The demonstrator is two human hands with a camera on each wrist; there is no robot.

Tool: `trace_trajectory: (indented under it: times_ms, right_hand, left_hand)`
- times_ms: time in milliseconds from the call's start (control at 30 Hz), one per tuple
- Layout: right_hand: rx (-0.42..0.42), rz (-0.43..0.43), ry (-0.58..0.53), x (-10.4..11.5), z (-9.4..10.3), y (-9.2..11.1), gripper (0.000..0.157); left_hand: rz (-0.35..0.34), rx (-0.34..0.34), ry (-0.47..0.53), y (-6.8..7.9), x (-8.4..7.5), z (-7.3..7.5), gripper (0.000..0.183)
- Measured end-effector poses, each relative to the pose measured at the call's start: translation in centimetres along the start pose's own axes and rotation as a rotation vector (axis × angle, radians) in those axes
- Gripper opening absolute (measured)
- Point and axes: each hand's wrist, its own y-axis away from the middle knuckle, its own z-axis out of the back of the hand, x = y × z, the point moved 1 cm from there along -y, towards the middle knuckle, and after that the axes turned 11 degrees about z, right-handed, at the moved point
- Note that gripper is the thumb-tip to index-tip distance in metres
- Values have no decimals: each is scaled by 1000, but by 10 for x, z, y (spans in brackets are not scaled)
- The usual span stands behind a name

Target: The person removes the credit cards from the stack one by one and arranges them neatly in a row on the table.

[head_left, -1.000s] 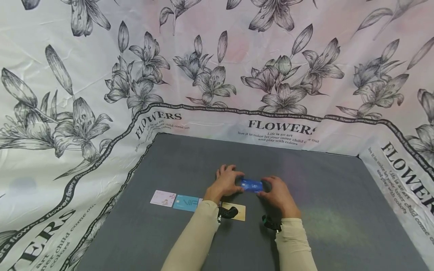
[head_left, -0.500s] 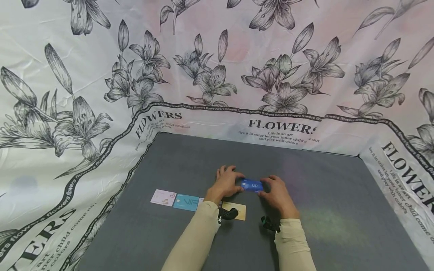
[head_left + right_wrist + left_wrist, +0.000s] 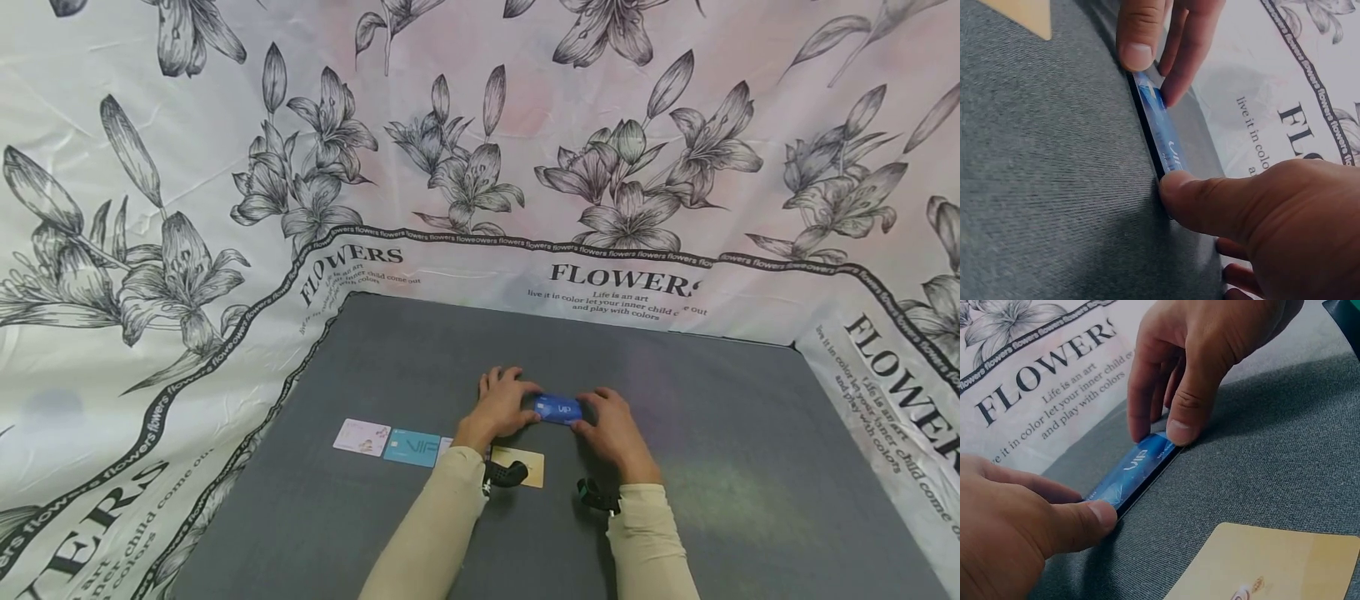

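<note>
A blue card marked VIP (image 3: 558,409) is held by both hands low over the grey tabletop, beyond the row of other cards. My left hand (image 3: 501,406) pinches its left end between thumb and finger, the remaining fingers spread away. At the opposite end, my right hand (image 3: 613,429) grips the card by its edges with thumb and fingertips. In the left wrist view a dark band runs under the near edge of the blue card (image 3: 1135,465). The right wrist view shows the right thumb (image 3: 1179,187) on that edge, with its fingertips out of sight behind.
To the left lie a pink card (image 3: 362,437) and a teal VIP card (image 3: 411,447) side by side. A pale card (image 3: 444,447) is mostly hidden by the left forearm. A gold card (image 3: 534,467) shows beside the left wrist's black camera (image 3: 507,472). Flower-printed cloth (image 3: 480,192) walls the table.
The blue card's face catches the light slightly differently, suggesting a small tilt. Both hands keep their hold with barely any movement.
</note>
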Motion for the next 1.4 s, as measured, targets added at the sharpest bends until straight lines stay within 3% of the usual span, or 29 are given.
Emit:
trace_trajectory:
  times_ms: [100,267,600,1067,1233,1400]
  right_hand:
    - [8,6,4,-1,1,-1,47]
    - [21,0,-2,0,3,-1,47]
    - [29,7,-3,1,7,0,48]
    - [5,52,-13,5,15,3,48]
    - [0,62,-7,7,18,4,48]
    - [-16,78,-4,8,21,6,48]
  left_hand:
    - [-3,15,24,3,-3,4,46]
    - [-12,6,99,-3,2,-5,45]
    - [-1,10,-18,14,-14,13,45]
    - [-17,-11,-30,18,-18,20,46]
    - [-10,6,20,12,-17,16,47]
    - [-25,-22,-29,22,-25,25,48]
